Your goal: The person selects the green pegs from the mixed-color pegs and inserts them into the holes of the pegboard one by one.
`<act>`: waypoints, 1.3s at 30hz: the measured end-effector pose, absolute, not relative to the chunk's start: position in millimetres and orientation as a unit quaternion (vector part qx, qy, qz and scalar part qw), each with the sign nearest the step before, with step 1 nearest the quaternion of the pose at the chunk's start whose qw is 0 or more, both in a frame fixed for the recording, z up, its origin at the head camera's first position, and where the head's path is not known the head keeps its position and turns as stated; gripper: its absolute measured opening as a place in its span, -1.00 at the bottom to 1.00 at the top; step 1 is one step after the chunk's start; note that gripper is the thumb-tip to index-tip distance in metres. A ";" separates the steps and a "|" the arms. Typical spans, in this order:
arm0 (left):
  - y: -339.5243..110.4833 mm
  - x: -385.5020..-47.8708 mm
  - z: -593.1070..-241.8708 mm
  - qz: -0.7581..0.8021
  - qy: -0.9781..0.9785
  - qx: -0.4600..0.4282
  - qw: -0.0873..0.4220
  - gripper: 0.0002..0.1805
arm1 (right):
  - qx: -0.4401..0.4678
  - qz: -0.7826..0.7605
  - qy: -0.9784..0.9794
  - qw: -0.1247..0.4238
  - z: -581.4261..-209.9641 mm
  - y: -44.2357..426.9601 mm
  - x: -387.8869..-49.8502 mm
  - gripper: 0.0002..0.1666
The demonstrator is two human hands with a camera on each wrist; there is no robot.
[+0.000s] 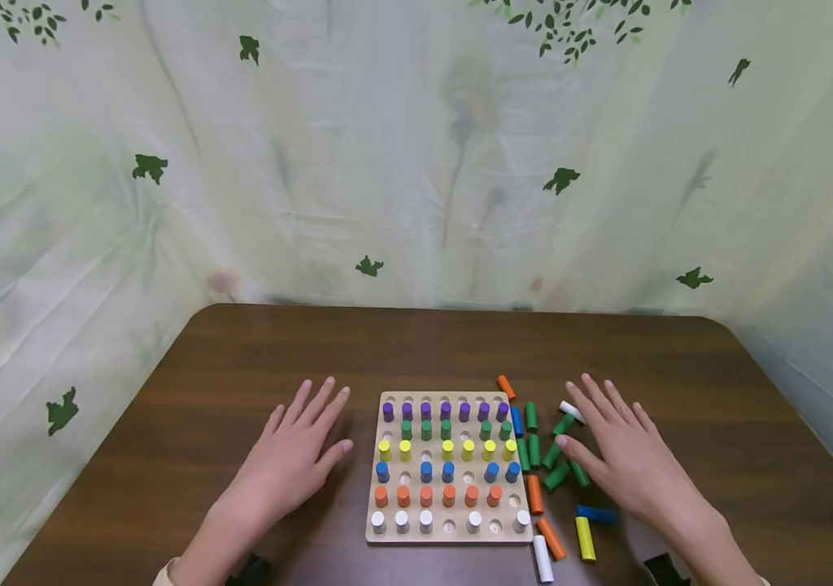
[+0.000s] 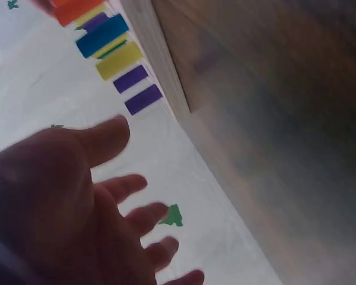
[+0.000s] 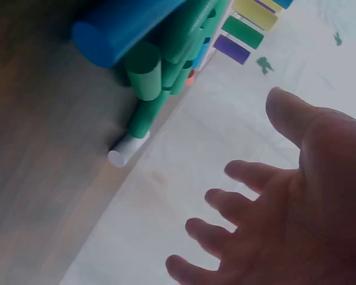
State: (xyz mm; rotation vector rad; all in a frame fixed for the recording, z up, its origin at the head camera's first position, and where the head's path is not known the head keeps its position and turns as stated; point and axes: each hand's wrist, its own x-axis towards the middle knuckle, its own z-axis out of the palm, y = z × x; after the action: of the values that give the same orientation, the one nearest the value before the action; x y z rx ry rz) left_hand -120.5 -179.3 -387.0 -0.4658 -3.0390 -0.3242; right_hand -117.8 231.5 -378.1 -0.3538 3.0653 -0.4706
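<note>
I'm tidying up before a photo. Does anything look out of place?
Yes: loose pegs lie at mixed angles on the table right of the pegboard, which looks untidy beside its upright pegs in color rows. The white row also has two empty holes. No damage shows.

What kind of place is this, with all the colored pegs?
Maybe a play or filming corner: there's a brown table, a board full of colored pegs, and a leaf-printed cloth behind.

Pegs [image 1: 586,540] look smooth, the board [image 1: 460,510] wooden, the tabletop [image 1: 416,350] wood-grained — the backdrop [image 1: 387,163], creased cloth.
</note>
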 end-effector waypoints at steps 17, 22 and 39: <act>-173.3 -103.0 -378.8 -0.296 -0.915 -0.173 -0.215 -0.11 | -0.160 -0.156 0.974 -0.022 -382.1 230.0 -114.1 -0.20; -174.7 -100.1 -384.2 -0.308 -0.907 -0.177 -0.224 -0.12 | -0.147 -0.160 0.976 -0.008 -381.5 236.2 -110.7 -0.20; -172.0 -98.7 -396.6 -0.337 -0.901 -0.144 -0.233 -0.01 | -0.171 -0.240 0.955 -0.025 -386.0 265.0 -114.7 -0.39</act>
State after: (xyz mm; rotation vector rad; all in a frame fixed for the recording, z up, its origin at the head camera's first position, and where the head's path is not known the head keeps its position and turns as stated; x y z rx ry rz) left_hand -98.7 -172.0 -396.6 -0.5338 -3.3454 -1.2534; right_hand -114.7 265.0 -386.0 -0.5457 3.0491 -0.7676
